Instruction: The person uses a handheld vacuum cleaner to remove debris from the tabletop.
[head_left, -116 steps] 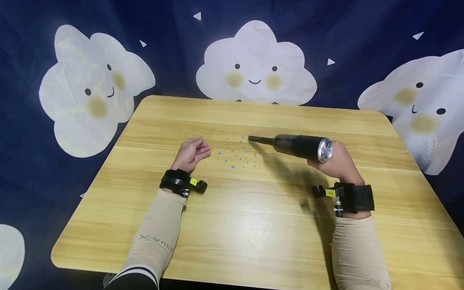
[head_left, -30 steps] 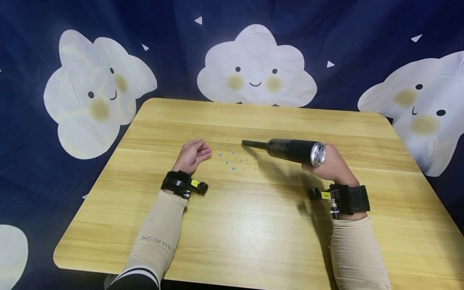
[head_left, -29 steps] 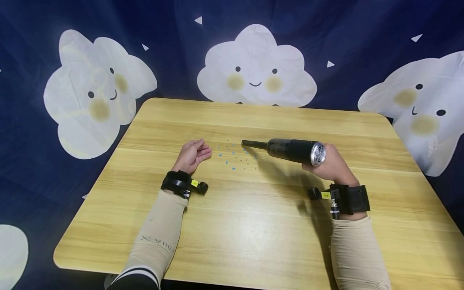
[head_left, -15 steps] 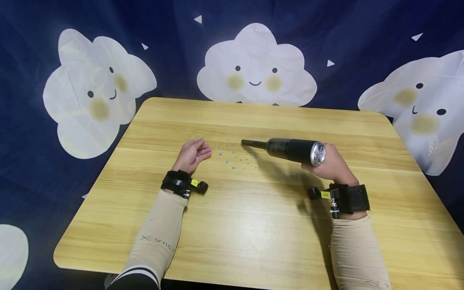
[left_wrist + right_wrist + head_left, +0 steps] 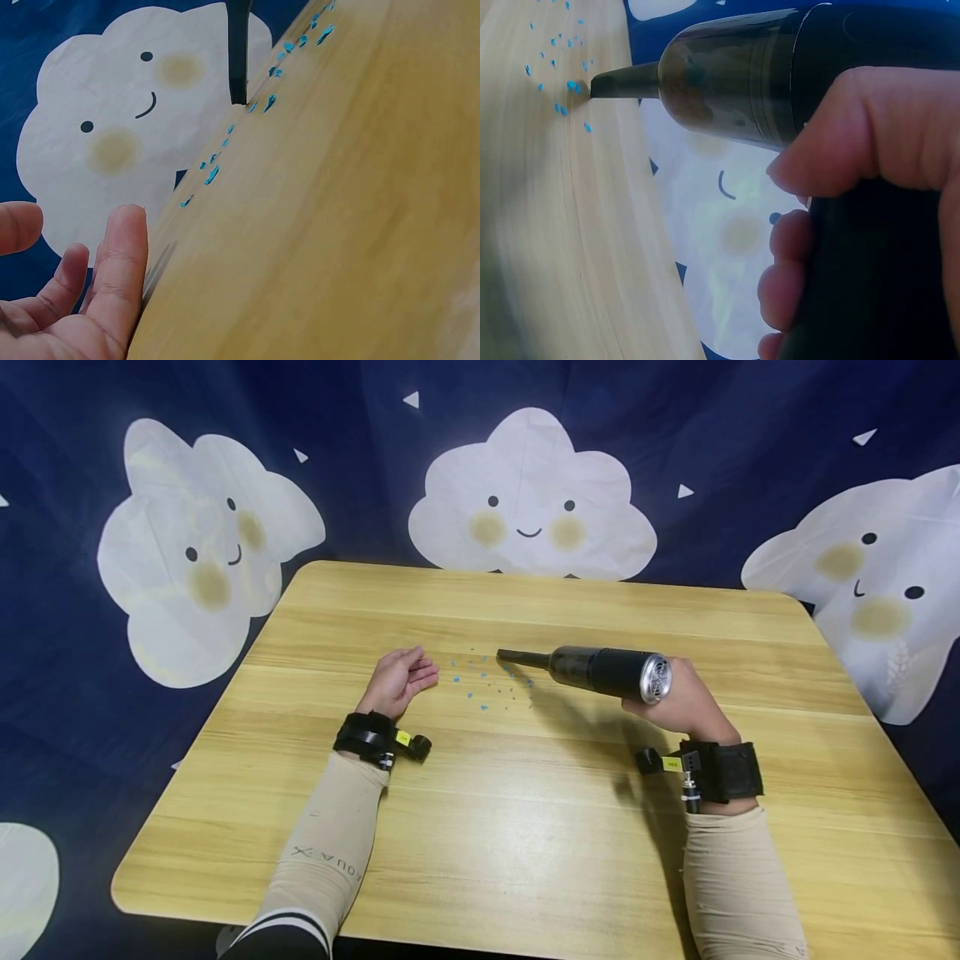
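Observation:
My right hand [image 5: 678,693] grips the handle of a black handheld vacuum cleaner [image 5: 603,670], fingers curled round it in the right wrist view. A see-through dust cup [image 5: 727,79] and a flat narrow nozzle [image 5: 626,82] form its front. The nozzle tip points left and down at small blue scraps [image 5: 483,707] scattered on the wooden table; in the left wrist view it is at or just above the surface. My left hand [image 5: 397,681] rests on its side on the table, left of the scraps, fingers loosely bent and holding nothing.
The light wooden table [image 5: 480,827] has rounded corners and a far edge beyond the scraps. Behind it hangs a dark blue curtain [image 5: 360,460] with smiling clouds. Black camera straps [image 5: 367,737] sit on both wrists.
Over the last few seconds the vacuum nozzle has shifted left and slightly nearer to me, among the scraps. Fewer blue scraps show around its tip. The left hand stays in place.

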Action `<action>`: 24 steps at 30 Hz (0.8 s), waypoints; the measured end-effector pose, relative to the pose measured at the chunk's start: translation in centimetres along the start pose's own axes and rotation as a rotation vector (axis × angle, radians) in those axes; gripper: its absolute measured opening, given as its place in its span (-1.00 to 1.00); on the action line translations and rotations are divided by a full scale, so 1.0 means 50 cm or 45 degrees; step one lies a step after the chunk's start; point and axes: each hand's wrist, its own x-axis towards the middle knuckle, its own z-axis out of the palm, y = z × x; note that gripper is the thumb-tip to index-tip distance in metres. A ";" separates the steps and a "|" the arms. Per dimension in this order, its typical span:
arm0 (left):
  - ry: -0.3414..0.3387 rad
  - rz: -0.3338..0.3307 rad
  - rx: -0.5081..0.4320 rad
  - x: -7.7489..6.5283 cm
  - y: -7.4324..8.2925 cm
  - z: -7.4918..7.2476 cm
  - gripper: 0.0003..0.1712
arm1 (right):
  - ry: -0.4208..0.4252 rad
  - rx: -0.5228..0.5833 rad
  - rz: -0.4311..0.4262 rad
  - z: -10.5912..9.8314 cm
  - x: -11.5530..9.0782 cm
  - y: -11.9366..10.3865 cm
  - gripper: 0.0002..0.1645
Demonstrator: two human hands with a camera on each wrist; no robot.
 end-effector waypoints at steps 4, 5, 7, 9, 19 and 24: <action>0.006 0.001 0.004 0.000 0.000 0.000 -0.55 | -0.003 0.014 -0.018 0.003 0.001 -0.001 -0.59; 0.007 0.001 0.003 0.000 -0.001 0.000 -0.55 | -0.004 0.015 -0.024 0.004 0.002 -0.002 -0.59; 0.009 0.000 0.000 0.000 -0.001 0.000 -0.55 | -0.006 0.021 -0.033 0.005 0.002 -0.003 -0.58; 0.008 0.000 0.000 0.000 -0.001 0.000 -0.54 | -0.009 0.023 -0.034 0.005 0.002 -0.006 -0.58; 0.009 -0.006 0.003 0.001 0.000 0.000 -0.55 | -0.033 0.027 -0.022 0.009 0.004 -0.013 -0.54; 0.007 -0.006 0.005 0.001 -0.001 0.000 -0.54 | -0.034 0.029 -0.023 0.014 0.005 -0.012 -0.54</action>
